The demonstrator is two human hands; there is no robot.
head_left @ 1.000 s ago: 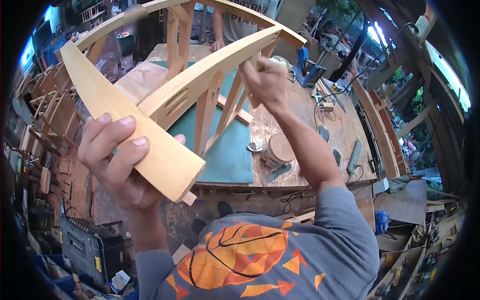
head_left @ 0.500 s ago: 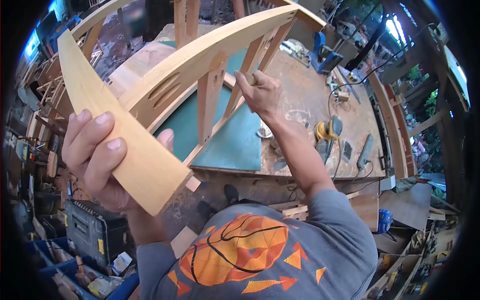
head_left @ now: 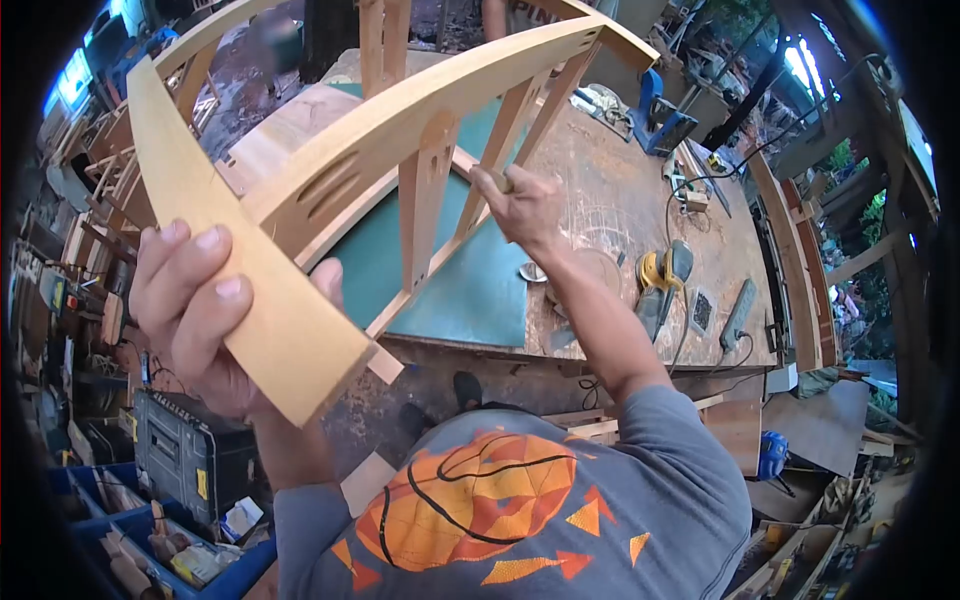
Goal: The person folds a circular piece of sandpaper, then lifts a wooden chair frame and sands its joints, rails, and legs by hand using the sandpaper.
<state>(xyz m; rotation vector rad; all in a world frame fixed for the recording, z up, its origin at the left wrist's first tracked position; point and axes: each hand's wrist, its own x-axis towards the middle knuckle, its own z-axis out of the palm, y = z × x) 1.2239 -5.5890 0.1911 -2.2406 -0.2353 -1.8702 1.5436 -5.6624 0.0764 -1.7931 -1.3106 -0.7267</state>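
Note:
A pale wooden furniture frame (head_left: 400, 105) with curved rails and upright slats stands tilted over the bench. My left hand (head_left: 195, 310) wraps round its broad, smooth end board (head_left: 230, 235) close to the camera, fingers on the near face and thumb at the far edge. Farther off, my right hand (head_left: 525, 208) is closed at a slanting wooden slat (head_left: 472, 215) of the frame, its thumb lying across the slat. Whether something small sits inside those fingers is hidden. Beneath the frame lies a green sheet (head_left: 465, 300) on the bench.
On the worn workbench (head_left: 610, 190) rest a yellow sander (head_left: 655, 270), a power strip (head_left: 738, 312) and a blue clamp (head_left: 655, 115). A black toolbox (head_left: 190, 455) and a blue bin (head_left: 235, 580) stand at lower left. Another person's arm (head_left: 494, 18) shows at the top.
The view has shifted slightly. My right hand sits a little lower along the slat, while my left hand keeps its hold on the end board.

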